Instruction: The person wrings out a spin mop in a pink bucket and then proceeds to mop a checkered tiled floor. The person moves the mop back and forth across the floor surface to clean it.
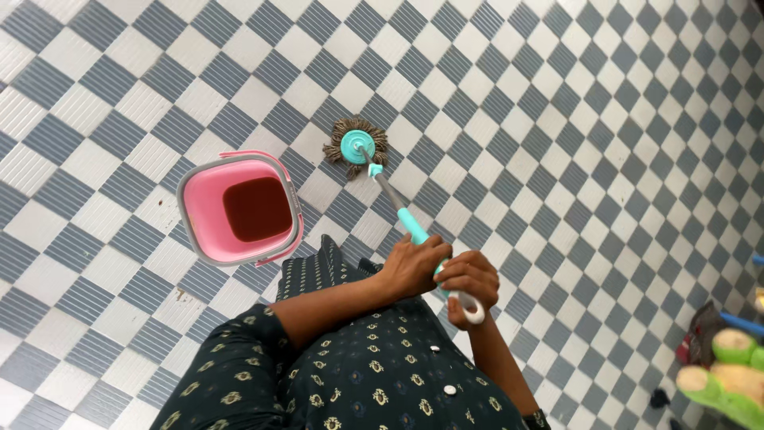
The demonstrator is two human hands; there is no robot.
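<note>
Left hand [414, 265] wrapped shut around the mop handle [400, 209], fingers curled over the teal grip. Right hand [469, 280] just beside it, nearer the body, also closed tight on the handle's top end; the white loop [473, 307] at the end sticks out below its fingers. The two hands are touching or almost touching. The handle slants away from both hands, up and to the left, down to the mop head [355, 149], a round teal hub with brownish strands pressed on the checkered tile floor [557, 119]. Pink bucket [239, 209] with dark water stands on the floor left of the left hand, near the mop head, not touching it. Green and yellow soft toy [728, 370] far right of the right hand.
</note>
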